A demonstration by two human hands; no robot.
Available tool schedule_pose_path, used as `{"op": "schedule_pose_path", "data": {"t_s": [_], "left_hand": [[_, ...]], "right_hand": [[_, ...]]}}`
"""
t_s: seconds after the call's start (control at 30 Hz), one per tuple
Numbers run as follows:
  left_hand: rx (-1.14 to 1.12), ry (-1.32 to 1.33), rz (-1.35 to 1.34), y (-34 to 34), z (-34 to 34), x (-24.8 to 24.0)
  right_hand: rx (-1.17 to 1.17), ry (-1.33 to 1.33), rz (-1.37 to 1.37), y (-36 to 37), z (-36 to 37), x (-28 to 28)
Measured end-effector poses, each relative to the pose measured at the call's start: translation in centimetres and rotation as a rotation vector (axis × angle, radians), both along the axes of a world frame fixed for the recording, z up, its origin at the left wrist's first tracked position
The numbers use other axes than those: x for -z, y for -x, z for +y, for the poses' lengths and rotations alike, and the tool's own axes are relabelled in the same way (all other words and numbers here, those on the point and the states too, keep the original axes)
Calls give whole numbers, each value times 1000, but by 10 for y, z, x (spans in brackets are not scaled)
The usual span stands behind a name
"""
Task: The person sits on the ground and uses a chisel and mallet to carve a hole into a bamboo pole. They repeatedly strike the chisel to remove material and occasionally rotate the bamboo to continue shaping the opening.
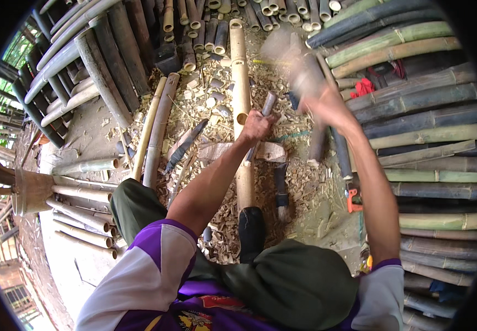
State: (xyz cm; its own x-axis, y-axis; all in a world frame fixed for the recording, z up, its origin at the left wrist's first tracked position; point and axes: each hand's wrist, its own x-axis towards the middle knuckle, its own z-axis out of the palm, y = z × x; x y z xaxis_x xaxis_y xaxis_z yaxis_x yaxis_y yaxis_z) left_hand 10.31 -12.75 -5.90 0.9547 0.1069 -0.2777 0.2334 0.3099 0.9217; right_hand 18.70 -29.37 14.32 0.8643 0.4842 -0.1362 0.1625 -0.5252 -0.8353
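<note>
A pale bamboo pole point(240, 88) with cut openings runs away from me between my legs, resting across a rough wooden block point(216, 150). My left hand point(258, 124) is closed around a chisel point(269, 102), its upper end sticking out above the fist and its blade slanting down at the pole. The exact contact of the blade is hard to see. Raised to the right, my right hand point(324, 103) is smeared by motion. It grips a blurred, pale mallet point(282, 52), whose outline cannot be made out clearly.
Wood chips point(216, 209) cover the ground. A dark-wrapped knife point(186, 144) lies left of the pole, and a dark-handled tool point(281, 190) right of it. Stacked bamboo point(431, 132) fills the right side. Two bamboo lengths point(156, 127) lean at left, near a bucket point(31, 190).
</note>
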Motion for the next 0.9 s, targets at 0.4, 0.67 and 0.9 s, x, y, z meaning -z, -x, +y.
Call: {"op": "schedule_pose_path", "data": {"t_s": [0.4,0.67,0.9], "left_hand": [[442,-622,-354,108,-41,-49],[252,-200,-102,102,-12,4],[635,-901,-634,124,-53,-51]], "right_hand": [[142,-506,243,42,-84,-40],[399,-340,440,95,-116,20],[447,-281,447,133,-140,37]]}}
